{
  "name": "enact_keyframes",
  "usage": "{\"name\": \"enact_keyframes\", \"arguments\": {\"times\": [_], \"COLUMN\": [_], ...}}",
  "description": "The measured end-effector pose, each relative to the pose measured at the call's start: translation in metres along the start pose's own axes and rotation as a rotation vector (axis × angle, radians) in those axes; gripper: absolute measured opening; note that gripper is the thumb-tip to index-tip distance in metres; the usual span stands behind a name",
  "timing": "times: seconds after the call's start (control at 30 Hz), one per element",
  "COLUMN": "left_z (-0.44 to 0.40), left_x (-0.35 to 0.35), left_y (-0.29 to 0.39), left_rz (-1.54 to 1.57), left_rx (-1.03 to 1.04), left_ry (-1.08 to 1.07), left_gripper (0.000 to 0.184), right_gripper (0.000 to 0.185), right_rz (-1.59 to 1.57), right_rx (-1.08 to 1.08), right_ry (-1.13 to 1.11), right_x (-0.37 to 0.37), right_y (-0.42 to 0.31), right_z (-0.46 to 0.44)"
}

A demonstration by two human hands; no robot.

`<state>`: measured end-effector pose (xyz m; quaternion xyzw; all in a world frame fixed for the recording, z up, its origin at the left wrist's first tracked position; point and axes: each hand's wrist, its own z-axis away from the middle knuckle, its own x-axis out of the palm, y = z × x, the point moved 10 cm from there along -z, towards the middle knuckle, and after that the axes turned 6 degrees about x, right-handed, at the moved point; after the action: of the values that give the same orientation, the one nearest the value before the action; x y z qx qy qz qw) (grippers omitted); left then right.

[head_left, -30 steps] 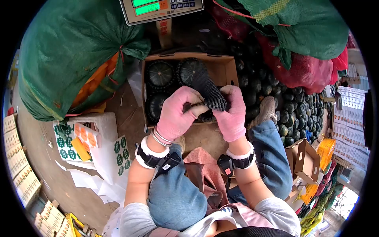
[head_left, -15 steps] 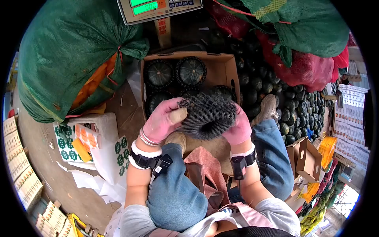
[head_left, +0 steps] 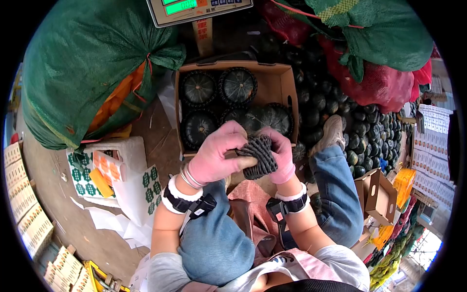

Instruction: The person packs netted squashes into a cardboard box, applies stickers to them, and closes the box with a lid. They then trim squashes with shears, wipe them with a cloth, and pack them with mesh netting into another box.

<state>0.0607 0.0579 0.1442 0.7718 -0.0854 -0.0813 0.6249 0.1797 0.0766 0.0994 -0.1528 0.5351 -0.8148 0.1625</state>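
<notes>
My left hand point(head_left: 220, 152), in a pink glove, pinches one side of a black foam net sleeve point(head_left: 259, 156). On its other side my right hand point(head_left: 281, 155), gloved too, grips the same sleeve, which is bunched into a short ridged ring. Just beyond my hands stands an open cardboard box point(head_left: 272, 73) with several dark green pumpkins. A pumpkin point(head_left: 237, 85) at the back and another pumpkin point(head_left: 198, 87) beside it sit in black nets. Nearer to my right hand is a pumpkin point(head_left: 275, 117), partly hidden by my fingers.
A digital scale point(head_left: 199, 12) stands behind the box. Many loose pumpkins point(head_left: 360, 131) cover the floor at right. A big green sack point(head_left: 97, 73) fills the left, with sheets of stickers point(head_left: 82, 180) below it. More sacks point(head_left: 384, 44) lie at back right, near an empty carton point(head_left: 379, 199).
The net sleeve, stretched wide before, is now gathered into a smaller bunch. My hands have come closer together, uncovering more pumpkins in the box.
</notes>
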Motion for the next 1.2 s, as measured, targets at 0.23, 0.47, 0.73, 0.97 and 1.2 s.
{"name": "enact_keyframes", "arguments": {"times": [0.23, 0.47, 0.73, 0.97, 1.2], "left_z": [0.035, 0.045, -0.012, -0.044, 0.006], "left_x": [0.009, 0.046, 0.028, -0.004, -0.035], "left_y": [-0.052, -0.052, -0.039, -0.086, -0.107], "left_rz": [0.773, 0.83, -0.205, -0.331, 0.052], "left_rx": [-0.544, -0.677, -0.135, -0.031, -0.208], "left_ry": [0.024, -0.116, -0.159, 0.057, 0.167], "left_gripper": [0.036, 0.043, 0.019, 0.019, 0.024], "right_gripper": [0.035, 0.048, 0.031, 0.041, 0.03], "right_rz": [-0.765, -0.84, -0.519, -0.209, 0.423], "right_rx": [0.527, 0.202, 0.296, 0.238, 0.017], "right_ry": [-0.212, -0.315, 0.287, 0.268, 0.116], "right_x": [0.03, 0.0, -0.091, -0.084, -0.035], "right_y": [0.031, 0.025, 0.083, 0.093, 0.025], "right_z": [0.038, 0.069, 0.05, 0.002, -0.009]}}
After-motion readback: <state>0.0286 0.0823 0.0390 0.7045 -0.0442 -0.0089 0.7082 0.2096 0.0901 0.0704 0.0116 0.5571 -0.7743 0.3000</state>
